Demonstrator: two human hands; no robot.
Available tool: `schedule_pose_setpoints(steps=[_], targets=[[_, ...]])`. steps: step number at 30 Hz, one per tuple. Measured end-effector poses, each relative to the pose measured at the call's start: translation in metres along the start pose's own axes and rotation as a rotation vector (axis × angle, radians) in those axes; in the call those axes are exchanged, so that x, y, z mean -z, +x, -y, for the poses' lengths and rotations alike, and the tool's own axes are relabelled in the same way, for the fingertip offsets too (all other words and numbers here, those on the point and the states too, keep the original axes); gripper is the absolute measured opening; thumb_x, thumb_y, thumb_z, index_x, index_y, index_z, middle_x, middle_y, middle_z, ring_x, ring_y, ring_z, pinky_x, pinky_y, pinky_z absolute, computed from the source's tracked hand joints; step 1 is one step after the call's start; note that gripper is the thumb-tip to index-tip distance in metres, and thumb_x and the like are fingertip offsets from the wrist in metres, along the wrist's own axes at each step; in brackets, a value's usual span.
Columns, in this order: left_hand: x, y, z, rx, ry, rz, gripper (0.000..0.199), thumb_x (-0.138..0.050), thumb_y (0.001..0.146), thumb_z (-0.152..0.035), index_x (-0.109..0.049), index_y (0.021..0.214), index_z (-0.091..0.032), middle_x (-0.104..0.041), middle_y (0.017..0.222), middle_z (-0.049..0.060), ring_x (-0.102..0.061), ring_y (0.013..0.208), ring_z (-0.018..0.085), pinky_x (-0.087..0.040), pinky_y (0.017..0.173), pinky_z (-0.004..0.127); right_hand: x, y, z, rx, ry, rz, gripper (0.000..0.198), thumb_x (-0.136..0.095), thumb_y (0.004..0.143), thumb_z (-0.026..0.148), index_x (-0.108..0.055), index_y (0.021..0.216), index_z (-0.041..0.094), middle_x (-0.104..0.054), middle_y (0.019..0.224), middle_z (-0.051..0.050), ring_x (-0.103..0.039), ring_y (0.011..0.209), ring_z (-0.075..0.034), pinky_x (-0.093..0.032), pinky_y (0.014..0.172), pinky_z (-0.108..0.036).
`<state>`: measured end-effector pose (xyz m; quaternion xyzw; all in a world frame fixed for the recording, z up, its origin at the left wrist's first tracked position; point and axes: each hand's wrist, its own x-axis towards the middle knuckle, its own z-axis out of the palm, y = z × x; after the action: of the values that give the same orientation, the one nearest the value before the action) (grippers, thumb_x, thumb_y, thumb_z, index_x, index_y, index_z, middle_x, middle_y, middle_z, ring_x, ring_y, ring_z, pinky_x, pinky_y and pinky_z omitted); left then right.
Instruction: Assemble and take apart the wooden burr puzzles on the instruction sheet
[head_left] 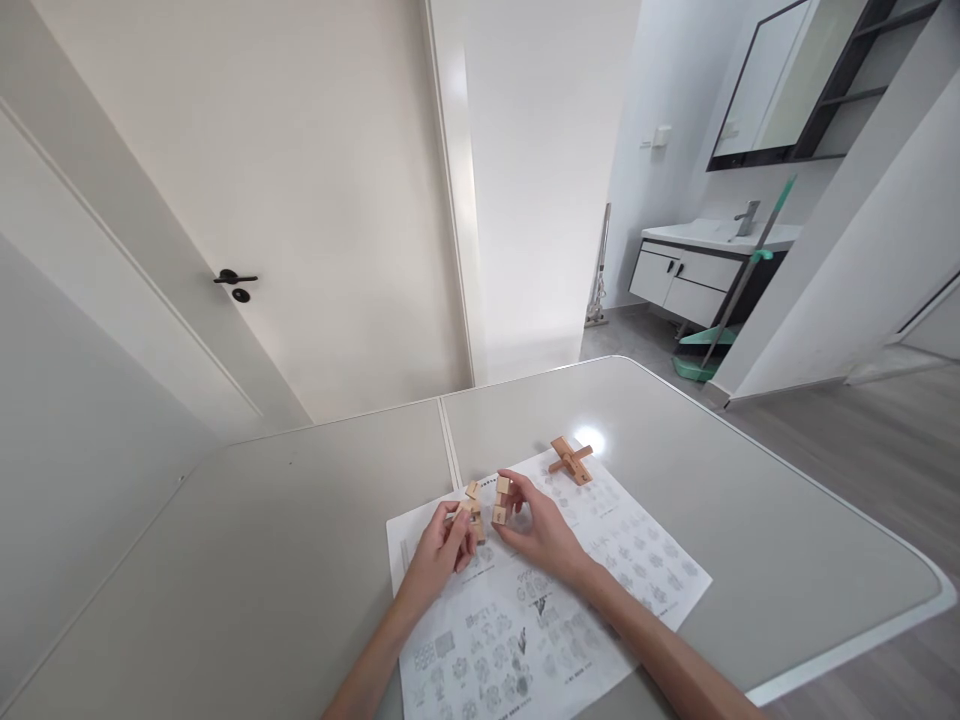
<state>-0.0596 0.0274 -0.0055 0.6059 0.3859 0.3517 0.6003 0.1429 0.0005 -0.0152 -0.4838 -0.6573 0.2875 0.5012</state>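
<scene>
My left hand (442, 545) is closed around a cluster of light wooden puzzle pieces (472, 515), held just above the printed sheet. A notched wooden puzzle piece (500, 502) is pinched upright between the thumb and fingers of my right hand (541, 530). A small gap separates the two hands. Under both of them lies the large white instruction sheet (495, 625), covered with rows of small grey diagrams. A darker wooden puzzle (571, 460), made of crossed pieces, sits at the sheet's far right edge, apart from my hands.
The grey table (247, 590) extends to both sides, with a seam (448, 440) across it. Beyond it stand a closed door (337, 200) with a black handle (236, 278), a sink cabinet (690, 270), a mop (601, 265) and a green dustpan (696, 368).
</scene>
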Motion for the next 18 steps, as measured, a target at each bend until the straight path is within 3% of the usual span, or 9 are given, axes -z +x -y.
schedule_pose_setpoints(steps=[5,9,14,18], targets=[[-0.0019,-0.0003,-0.0029,-0.004,0.037,-0.002,0.036,-0.049,0.099,-0.056,-0.055,0.103,-0.02,-0.055,0.069,-0.005,-0.036,0.044,0.006,-0.031,0.047,0.022,-0.0019,-0.0018,0.0,0.024,-0.022,0.012,0.064,-0.064,0.082,0.015,-0.045,0.141,0.027,-0.061,0.093,0.0,-0.059,0.078,-0.019,-0.055,0.081,-0.036],[-0.0023,-0.0014,0.0013,-0.005,0.051,-0.013,0.036,-0.05,0.099,-0.057,-0.051,0.107,-0.021,-0.055,0.066,-0.007,-0.035,0.046,0.007,-0.032,0.048,0.022,-0.0028,-0.003,-0.0004,0.052,-0.028,0.003,0.064,-0.063,0.08,0.012,-0.046,0.14,0.026,-0.058,0.094,-0.001,-0.058,0.079,-0.02,-0.055,0.082,-0.037],[-0.0037,-0.0007,0.003,0.006,0.013,-0.068,0.04,-0.057,0.093,-0.062,-0.047,0.091,-0.023,-0.054,0.062,-0.008,-0.035,0.044,0.007,-0.029,0.045,0.021,-0.0031,-0.0027,0.0042,0.121,-0.082,-0.03,0.066,-0.064,0.075,0.009,-0.049,0.137,0.027,-0.053,0.124,-0.01,-0.059,0.104,-0.025,-0.055,0.089,-0.041],[0.0003,0.0009,-0.0033,-0.011,0.007,-0.243,0.04,-0.054,0.094,-0.062,-0.047,0.088,-0.023,-0.051,0.062,-0.008,-0.036,0.045,0.007,-0.028,0.046,0.021,-0.0013,-0.0013,0.0064,0.129,-0.076,-0.074,0.064,-0.063,0.074,0.01,-0.048,0.135,0.026,-0.053,0.137,-0.011,-0.057,0.117,-0.028,-0.054,0.091,-0.041]])
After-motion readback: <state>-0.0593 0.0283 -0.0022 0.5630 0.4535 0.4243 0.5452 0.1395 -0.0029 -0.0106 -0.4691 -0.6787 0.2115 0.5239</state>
